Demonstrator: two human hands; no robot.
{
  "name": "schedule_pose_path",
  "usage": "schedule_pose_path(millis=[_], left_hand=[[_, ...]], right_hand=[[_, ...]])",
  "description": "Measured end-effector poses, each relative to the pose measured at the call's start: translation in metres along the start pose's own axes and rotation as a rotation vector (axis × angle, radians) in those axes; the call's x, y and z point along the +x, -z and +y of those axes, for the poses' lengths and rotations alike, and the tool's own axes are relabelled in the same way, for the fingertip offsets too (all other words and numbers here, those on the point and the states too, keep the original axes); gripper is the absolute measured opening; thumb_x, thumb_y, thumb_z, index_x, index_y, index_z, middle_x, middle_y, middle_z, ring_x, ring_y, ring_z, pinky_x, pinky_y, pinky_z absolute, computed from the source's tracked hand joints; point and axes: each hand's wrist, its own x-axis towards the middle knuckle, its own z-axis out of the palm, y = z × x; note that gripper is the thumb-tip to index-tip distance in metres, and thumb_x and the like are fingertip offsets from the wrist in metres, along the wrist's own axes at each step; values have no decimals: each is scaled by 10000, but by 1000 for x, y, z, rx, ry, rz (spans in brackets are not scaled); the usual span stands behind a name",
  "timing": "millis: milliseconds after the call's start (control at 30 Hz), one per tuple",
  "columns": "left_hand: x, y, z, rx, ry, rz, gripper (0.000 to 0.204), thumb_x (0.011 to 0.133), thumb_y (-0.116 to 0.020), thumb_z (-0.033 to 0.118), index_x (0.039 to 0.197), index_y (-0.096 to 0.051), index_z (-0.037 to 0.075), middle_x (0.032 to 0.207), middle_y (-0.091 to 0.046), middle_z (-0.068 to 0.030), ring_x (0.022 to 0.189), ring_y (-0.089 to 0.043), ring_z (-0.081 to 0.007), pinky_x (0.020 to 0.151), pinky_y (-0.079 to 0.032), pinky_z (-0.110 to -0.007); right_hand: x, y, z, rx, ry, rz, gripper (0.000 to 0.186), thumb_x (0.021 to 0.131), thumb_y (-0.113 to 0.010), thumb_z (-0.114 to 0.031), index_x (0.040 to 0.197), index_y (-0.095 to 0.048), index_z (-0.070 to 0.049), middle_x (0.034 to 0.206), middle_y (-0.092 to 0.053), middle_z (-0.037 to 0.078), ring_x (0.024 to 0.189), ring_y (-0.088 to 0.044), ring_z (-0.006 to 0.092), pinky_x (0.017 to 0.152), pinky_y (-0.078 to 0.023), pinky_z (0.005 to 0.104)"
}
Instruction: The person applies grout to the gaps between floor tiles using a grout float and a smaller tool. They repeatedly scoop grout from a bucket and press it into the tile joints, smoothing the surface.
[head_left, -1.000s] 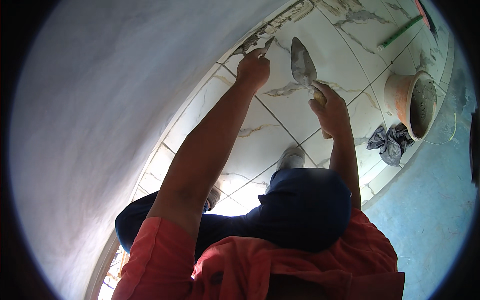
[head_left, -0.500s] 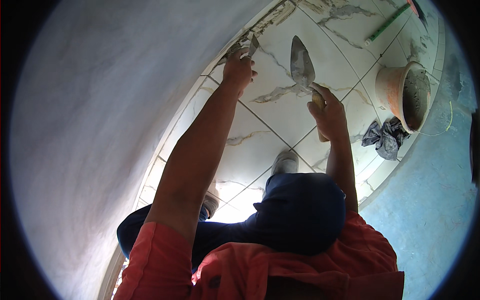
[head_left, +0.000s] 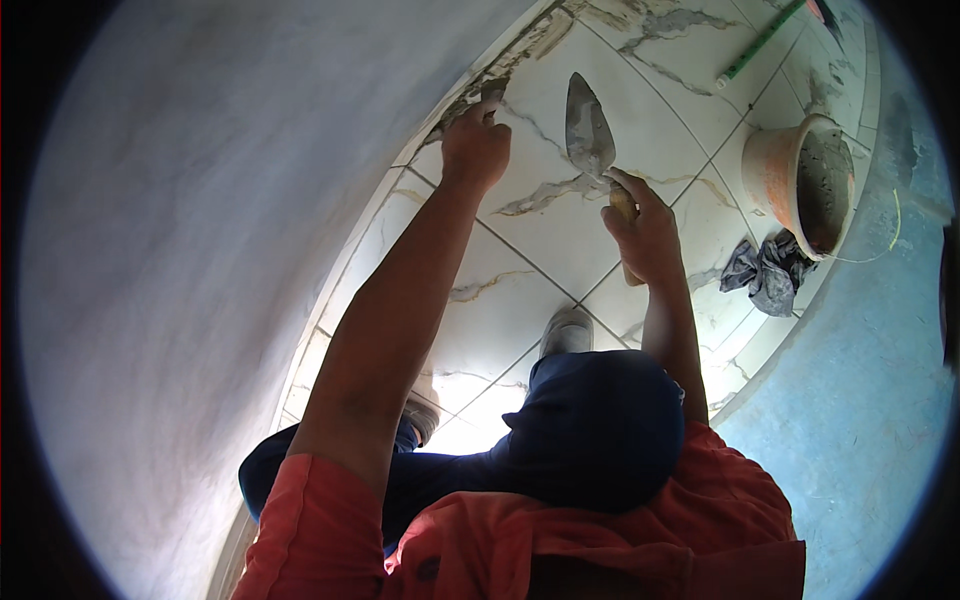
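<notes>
Left hand [head_left: 476, 145]: grip closed around a small flat-bladed tool [head_left: 494, 90], handle hidden in the fist; blade beside the grey-smeared strip [head_left: 535, 42] at the foot of the pale wall [head_left: 250, 200], contact not discernible.

Right hand [head_left: 648, 238]: grip wrapped around the wooden handle of a pointed trowel [head_left: 590, 130]; blade grey-stained, tip directed away from the person, over the veined white floor tiles [head_left: 525, 245].

Bucket [head_left: 770, 170]: orange-stained, containing grey mix [head_left: 825, 185]; right of the trowel.

Cloth [head_left: 772, 275]: dark grey, crumpled, just beside the bucket.

Bar [head_left: 760, 47]: green, long, on tiles beyond the bucket.
</notes>
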Motion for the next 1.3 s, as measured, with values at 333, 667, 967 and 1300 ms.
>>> schedule_pose_path(millis=[333,667,967,1300], left_hand=[[-28,-3,3,-476,193,-197,414,986,-561,163,1390,-599,87,948,-611,-27,720,-570,-90,612,-479,-287],[-39,21,6,-627,228,-269,462,1018,-524,218,1461,-526,86,1152,-661,-60,792,-591,-104,688,-478,-279],[-71,36,-23,-702,419,-287,472,986,-562,230,1438,-532,95,1134,-685,-64,742,-571,-104,644,-476,-272],[-106,30,-33,-943,551,-302,380,974,-619,169,1321,-539,34,1051,-676,-92,647,-548,-106,572,-466,-267]], right_hand=[[-14,33,40,808,-163,-7,634,899,-649,-242,1478,-493,-36,1182,-667,204,855,-684,262,746,-563,341],[-43,141,75,736,3,261,736,927,-593,-380,1527,-410,5,1148,-686,208,687,-631,152,610,-524,259],[-43,293,91,-571,-546,446,433,943,-578,-329,1307,-590,-94,1215,-668,304,1165,-639,463,932,-510,498],[40,347,193,-897,-313,-109,379,858,-614,-263,1152,-654,-27,1079,-707,261,1083,-669,445,893,-516,502]])
